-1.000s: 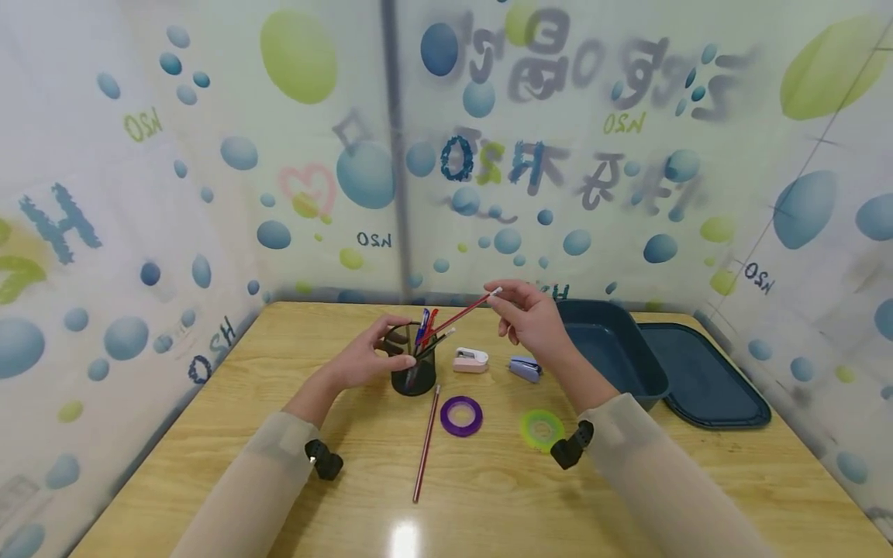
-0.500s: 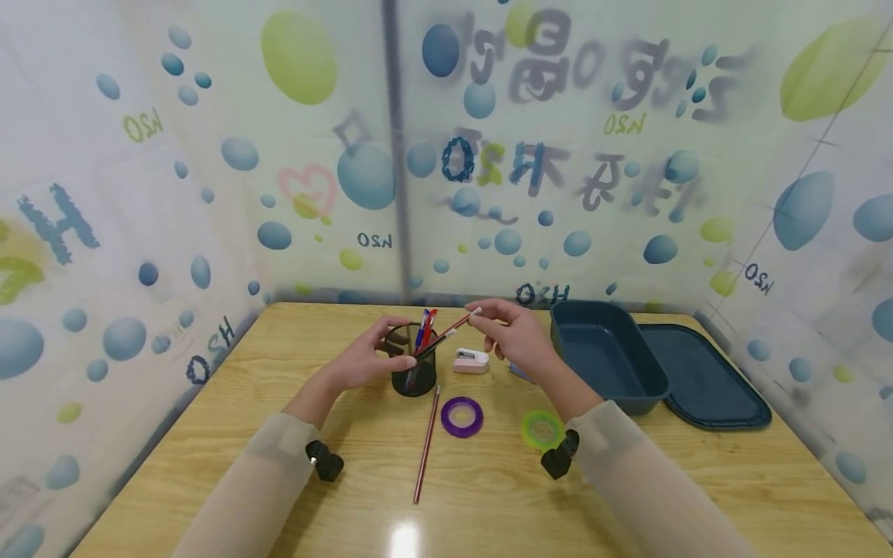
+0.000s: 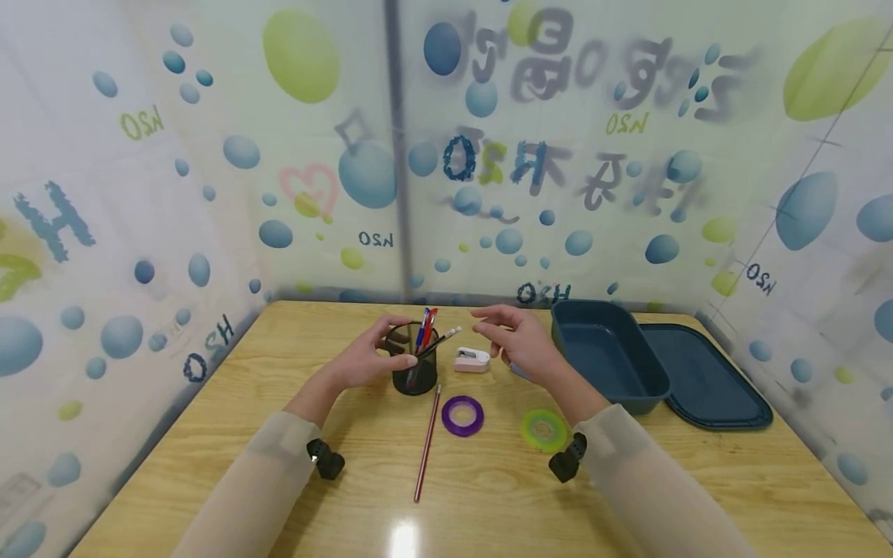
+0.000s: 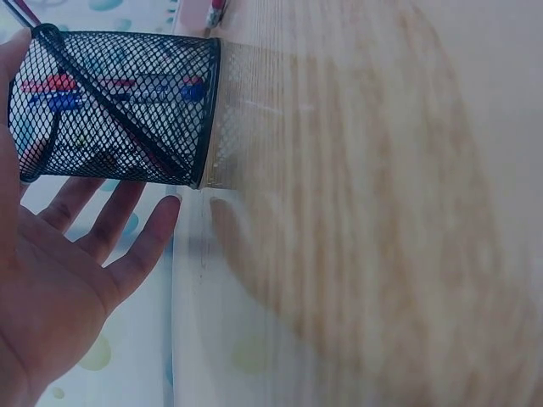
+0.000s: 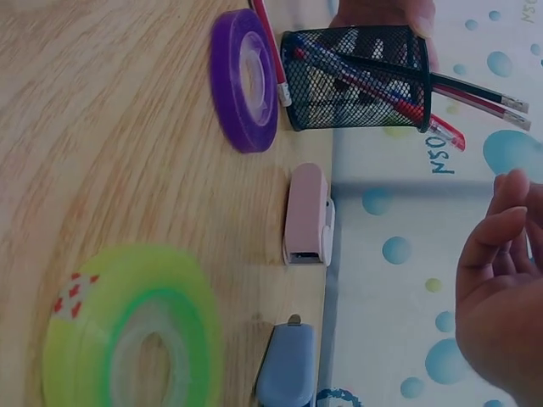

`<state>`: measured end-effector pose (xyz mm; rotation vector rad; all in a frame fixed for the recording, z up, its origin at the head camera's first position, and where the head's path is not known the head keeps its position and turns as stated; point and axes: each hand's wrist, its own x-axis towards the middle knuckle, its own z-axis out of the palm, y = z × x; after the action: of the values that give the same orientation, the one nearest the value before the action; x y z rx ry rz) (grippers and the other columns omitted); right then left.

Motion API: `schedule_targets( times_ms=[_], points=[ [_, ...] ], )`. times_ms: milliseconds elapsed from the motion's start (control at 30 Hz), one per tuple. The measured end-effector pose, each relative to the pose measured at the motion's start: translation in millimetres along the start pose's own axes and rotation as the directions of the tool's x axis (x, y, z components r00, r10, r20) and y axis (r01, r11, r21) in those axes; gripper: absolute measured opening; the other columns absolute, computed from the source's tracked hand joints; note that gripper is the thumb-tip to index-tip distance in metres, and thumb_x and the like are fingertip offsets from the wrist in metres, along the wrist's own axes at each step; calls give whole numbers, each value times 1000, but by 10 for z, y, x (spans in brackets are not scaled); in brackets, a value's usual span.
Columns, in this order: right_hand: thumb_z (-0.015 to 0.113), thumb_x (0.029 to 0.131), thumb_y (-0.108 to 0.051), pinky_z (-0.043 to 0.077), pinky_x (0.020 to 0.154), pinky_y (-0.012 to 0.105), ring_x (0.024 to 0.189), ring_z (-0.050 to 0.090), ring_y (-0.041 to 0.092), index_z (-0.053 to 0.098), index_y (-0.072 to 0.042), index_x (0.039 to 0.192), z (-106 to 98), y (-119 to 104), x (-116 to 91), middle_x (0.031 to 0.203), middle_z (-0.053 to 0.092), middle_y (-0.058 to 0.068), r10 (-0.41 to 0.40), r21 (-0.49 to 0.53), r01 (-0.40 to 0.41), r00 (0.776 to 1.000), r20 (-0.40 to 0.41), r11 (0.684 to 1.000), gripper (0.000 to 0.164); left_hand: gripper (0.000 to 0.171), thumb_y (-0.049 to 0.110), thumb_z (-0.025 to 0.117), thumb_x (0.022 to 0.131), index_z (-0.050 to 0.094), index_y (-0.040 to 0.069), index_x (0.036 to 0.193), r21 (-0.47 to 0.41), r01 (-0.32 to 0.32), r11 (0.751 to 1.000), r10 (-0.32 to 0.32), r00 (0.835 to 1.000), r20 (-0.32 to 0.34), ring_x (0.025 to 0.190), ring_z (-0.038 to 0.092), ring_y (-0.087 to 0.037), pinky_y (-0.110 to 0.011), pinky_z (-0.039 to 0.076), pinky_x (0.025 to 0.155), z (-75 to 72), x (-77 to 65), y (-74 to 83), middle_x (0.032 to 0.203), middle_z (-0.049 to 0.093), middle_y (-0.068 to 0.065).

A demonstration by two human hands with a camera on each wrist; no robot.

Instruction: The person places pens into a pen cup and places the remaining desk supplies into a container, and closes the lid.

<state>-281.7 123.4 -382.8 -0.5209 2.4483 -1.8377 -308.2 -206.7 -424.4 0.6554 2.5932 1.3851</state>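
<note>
In the head view, a black mesh cup [image 3: 415, 380] stands upright left of centre on the wooden bench [image 3: 349, 496], holding a blue pen [image 3: 420, 335] and a red pen [image 3: 429, 324]. A loose pencil [image 3: 428, 446] lies just below it in the frame, with a purple tape roll [image 3: 463, 431] to its right and a yellow-green tape roll [image 3: 530, 431] farther right. A pink stapler [image 3: 470, 364] sits between the cup and the right hand [image 3: 523, 341], which hides most of a blue stapler [image 5: 288, 365]. A dark blue bin [image 3: 607, 356] and a flat dark blue tray [image 3: 711, 376] fill the bench's right side; a dotted curtain [image 3: 314, 139] rises behind.

A second ago the right hand pinched a red pencil [image 5: 479, 104] slanting up from the cup; now that pencil leans in the cup beside a black pencil [image 5: 475, 89], and the hand is apart from it. The left hand [image 3: 366, 356] keeps its place.

That left hand grips the cup near its rim, the lower fingers spread in the left wrist view. The right hand's fingers are loosely bent, holding nothing, near the pencil ends.
</note>
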Motion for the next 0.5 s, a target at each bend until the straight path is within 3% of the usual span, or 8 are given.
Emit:
schedule_targets(
  times_ms=[133,333,500],
  points=[
    [67,111,-22,47,55,28,69,63,19,73,-14,140,-26,31,-10,108,73,3,25,-15,-25,1000,17,1000,31,75,40,80,101,43,24,164,0,-2,1000,2,1000,-1,143,52,-45,-64,46,114,-1,2,2,158,53,-20],
    [71,109,-24,49,59,31,80,66,30,76,-10,134,-43,149,20,121,72,20,92,-112,-82,991,95,990,28,75,39,81,101,43,24,163,-4,-4,1000,4,1000,-2,143,52,-45,-63,46,113,-5,10,-8,157,53,-20],
    [73,108,-23,46,60,29,88,68,37,78,-10,131,1,265,76,118,75,9,118,-220,-72,972,205,973,27,75,40,81,101,43,24,164,1,-3,1000,3,1000,-1,144,51,-45,-65,44,116,0,13,-20,158,52,-20]
  ],
)
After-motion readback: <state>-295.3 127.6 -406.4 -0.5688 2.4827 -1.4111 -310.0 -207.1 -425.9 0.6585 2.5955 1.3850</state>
